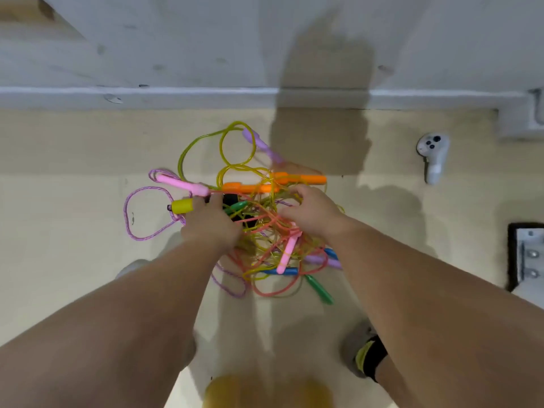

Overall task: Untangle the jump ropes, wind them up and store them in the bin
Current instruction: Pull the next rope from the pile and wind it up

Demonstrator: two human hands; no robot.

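Left hand grips a yellow handle; right hand curls into the tangled jump ropes, grip unclear.

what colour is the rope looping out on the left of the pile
The rope is purple flecked with white, clearest in the head view.

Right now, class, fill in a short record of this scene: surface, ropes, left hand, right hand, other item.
surface: beige floor
ropes: tangle of jump ropes, one mixed heap, none wound
left hand: grips yellow handle at the heap's left edge
right hand: fingers curled into the strands; grip hidden
other item: white controller, lying apart to the right
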